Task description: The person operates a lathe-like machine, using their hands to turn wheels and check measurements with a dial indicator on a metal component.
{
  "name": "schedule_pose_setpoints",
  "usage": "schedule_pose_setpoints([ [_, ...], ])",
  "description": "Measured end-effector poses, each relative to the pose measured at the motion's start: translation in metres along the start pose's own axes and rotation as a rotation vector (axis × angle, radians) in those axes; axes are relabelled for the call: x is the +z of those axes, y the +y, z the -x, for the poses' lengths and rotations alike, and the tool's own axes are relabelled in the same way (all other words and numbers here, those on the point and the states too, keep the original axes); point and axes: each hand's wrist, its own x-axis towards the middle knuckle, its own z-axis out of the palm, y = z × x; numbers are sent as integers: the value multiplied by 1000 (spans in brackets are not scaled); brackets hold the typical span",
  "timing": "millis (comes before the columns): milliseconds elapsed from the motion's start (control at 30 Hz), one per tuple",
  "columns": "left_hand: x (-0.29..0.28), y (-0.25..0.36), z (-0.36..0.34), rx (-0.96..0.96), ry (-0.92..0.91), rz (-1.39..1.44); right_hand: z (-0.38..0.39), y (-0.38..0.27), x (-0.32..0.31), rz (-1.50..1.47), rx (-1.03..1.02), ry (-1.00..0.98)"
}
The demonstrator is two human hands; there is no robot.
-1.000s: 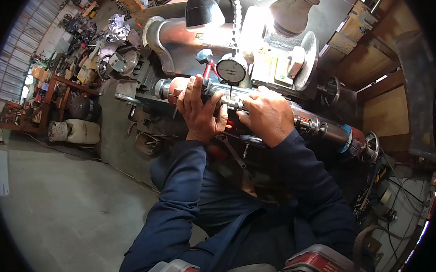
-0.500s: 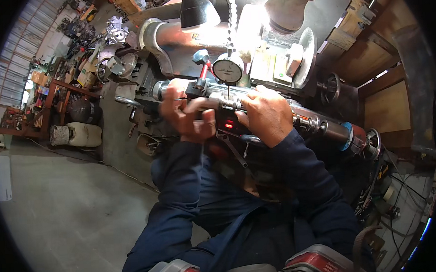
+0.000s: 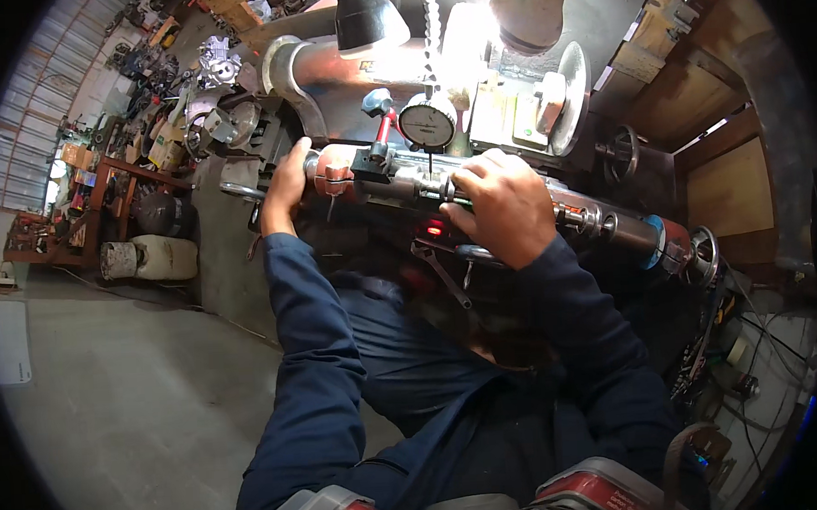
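Note:
A dial indicator (image 3: 427, 124) with a white face stands over a metal shaft (image 3: 404, 184), its thin stem reaching down to the shaft. My right hand (image 3: 508, 203) is closed around the shaft just right of the stem, thumb below and fingers over the top. At the left end of the row, my left hand (image 3: 284, 189) curls round a round metal end piece (image 3: 311, 163) beside the reddish clamp block (image 3: 336, 167). A jointed holder with a blue knob (image 3: 377, 102) and red arm rises from a black base (image 3: 370, 165) left of the dial.
Two lamps, one black (image 3: 368, 24) and one pale (image 3: 535, 12), hang above the machine. A grinding wheel (image 3: 573, 102) stands behind my right hand. A wrench (image 3: 442, 274) hangs at the front; a handwheel (image 3: 703, 254) is at the right end. Cluttered parts lie at far left.
My left hand has moved left from the shaft beside the dial stem to the round end piece. My right hand stays on the shaft, with its fingers slightly shifted.

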Motion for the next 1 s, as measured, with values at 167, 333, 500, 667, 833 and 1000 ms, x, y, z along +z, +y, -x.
schedule_pose_setpoints([
  [167,53,-3,18,452,-249,1055,49,7,-48,-302,28,399],
  [333,36,-41,-9,393,-370,1481,124,51,-99,-123,313,504],
  [500,47,25,35,-26,-30,1101,218,130,-141,-1,727,667],
  [667,36,19,36,-46,16,997,312,265,-140,-53,841,531],
  [833,8,-5,27,-88,326,1009,337,293,-98,-371,841,22],
  [1000,-4,-20,9,-42,519,1142,317,286,-79,-13,540,405],
])
